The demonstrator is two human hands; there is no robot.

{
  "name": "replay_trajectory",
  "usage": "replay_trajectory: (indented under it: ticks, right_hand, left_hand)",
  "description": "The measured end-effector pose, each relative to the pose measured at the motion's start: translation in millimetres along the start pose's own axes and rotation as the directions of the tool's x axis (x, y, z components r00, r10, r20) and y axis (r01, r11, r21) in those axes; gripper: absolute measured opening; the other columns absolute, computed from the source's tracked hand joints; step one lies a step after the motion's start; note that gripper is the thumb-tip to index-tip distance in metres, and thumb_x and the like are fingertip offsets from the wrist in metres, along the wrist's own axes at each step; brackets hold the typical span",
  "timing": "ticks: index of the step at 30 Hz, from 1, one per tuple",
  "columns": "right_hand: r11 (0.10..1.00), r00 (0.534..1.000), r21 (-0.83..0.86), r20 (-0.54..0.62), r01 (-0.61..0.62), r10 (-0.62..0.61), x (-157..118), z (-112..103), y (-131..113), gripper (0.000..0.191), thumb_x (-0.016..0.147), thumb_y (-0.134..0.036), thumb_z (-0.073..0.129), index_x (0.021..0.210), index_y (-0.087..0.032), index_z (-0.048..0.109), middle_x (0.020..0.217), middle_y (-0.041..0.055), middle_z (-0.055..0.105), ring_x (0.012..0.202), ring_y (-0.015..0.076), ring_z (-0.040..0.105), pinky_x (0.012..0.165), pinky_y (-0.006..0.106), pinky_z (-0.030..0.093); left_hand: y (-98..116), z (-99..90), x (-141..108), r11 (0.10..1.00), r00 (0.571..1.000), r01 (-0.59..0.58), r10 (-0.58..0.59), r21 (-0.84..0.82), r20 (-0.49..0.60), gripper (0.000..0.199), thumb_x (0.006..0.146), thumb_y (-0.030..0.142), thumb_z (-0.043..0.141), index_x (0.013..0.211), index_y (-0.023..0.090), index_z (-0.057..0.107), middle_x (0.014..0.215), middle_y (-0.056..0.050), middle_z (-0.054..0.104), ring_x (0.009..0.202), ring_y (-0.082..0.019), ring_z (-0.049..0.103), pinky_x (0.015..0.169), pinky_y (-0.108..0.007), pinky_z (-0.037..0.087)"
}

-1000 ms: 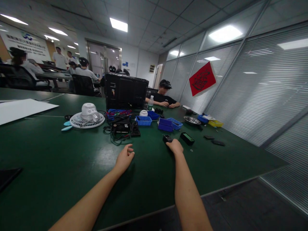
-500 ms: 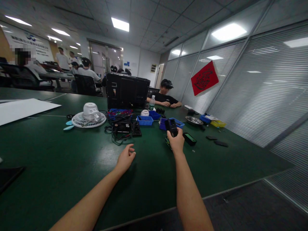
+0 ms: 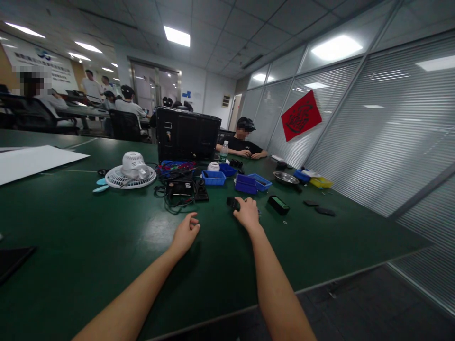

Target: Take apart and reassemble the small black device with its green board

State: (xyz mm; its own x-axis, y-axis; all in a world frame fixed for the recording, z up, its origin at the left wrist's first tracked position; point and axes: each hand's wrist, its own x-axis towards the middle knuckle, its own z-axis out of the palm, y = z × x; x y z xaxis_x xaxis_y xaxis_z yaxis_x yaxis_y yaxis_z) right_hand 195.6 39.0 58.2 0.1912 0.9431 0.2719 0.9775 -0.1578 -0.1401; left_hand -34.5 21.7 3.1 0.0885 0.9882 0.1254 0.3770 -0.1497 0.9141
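Note:
My right hand [image 3: 248,213] grips a small black device [image 3: 232,203] low over the green table [image 3: 213,265]; the fingers wrap its right side. Part of another small object shows at the hand's right edge, mostly hidden. Right of it lies a black box with a green top [image 3: 279,204]. My left hand [image 3: 186,232] holds nothing, fingers apart and slightly curled, in front of a black adapter [image 3: 179,188] with tangled cables. Behind my right hand are a dark blue bin [image 3: 246,184] and a lighter blue bin [image 3: 260,183].
A white fan part [image 3: 131,176] lies at the left, near a white sheet [image 3: 39,163]. A black monitor-like casing [image 3: 188,135] stands at the back. Beyond it a person [image 3: 245,144] sits at the table. A metal bowl [image 3: 286,178] and yellow tray [image 3: 321,183] are at the right.
My right hand has moved down and slightly left with the black device, which was upright in front of the blue bins and is now low over the table. My left hand has hardly moved.

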Motion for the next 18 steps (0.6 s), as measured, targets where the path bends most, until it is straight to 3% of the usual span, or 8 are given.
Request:
replay_trajectory:
  ticks: [7, 12, 15, 18]
  right_hand:
    - [0.955, 0.984, -0.256, -0.060, 0.150, -0.170, -13.6, 1.7, -30.6, 0.032, 0.087, -0.020, 0.036, 0.107, -0.025, 0.061, 0.106, 0.0134, 0.047, 0.099, 0.0256, 0.039, 0.080, 0.039, 0.031]
    - [0.915, 0.957, -0.282, 0.080, 0.289, -0.277, -26.2, 14.9, -56.3, 0.029, 0.083, -0.015, 0.039, 0.092, -0.017, 0.066, 0.107, 0.0151, 0.049, 0.097, 0.0256, 0.040, 0.076, 0.037, 0.033]
    - [0.917, 0.947, -0.237, 0.111, 0.321, -0.303, -29.0, 17.4, -61.5, 0.024, 0.082, -0.024, 0.046, 0.092, -0.016, 0.066, 0.108, 0.0155, 0.049, 0.099, 0.0270, 0.040, 0.078, 0.038, 0.033]
    - [0.949, 0.958, -0.134, 0.070, 0.286, -0.279, -22.3, 7.4, -52.0, 0.033, 0.079, -0.043, 0.050, 0.098, -0.020, 0.064, 0.109, 0.0131, 0.049, 0.101, 0.0268, 0.042, 0.081, 0.037, 0.034]
  left_hand:
    - [-3.6, 0.7, 1.3, 1.000, 1.000, 0.004, -0.004, 0.016, -0.004, 0.040, 0.071, 0.021, 0.051, 0.111, 0.018, 0.048, 0.091, -0.002, 0.058, 0.063, -0.009, 0.054, 0.063, -0.022, 0.043]
    - [-3.6, 1.1, 1.0, 0.999, 1.000, -0.006, 0.006, 0.032, -0.013, 0.040, 0.071, 0.021, 0.051, 0.111, 0.017, 0.049, 0.091, -0.003, 0.059, 0.062, -0.010, 0.054, 0.063, -0.022, 0.043]
    - [-2.4, 0.8, 0.8, 1.000, 1.000, -0.013, 0.014, 0.028, -0.015, 0.040, 0.071, 0.020, 0.050, 0.111, 0.016, 0.049, 0.089, -0.003, 0.059, 0.061, -0.010, 0.054, 0.063, -0.023, 0.044]
    - [-1.3, 0.4, 1.0, 1.000, 1.000, -0.004, 0.004, 0.025, -0.015, 0.040, 0.070, 0.020, 0.050, 0.110, 0.017, 0.049, 0.089, -0.002, 0.059, 0.061, -0.009, 0.054, 0.063, -0.022, 0.044]
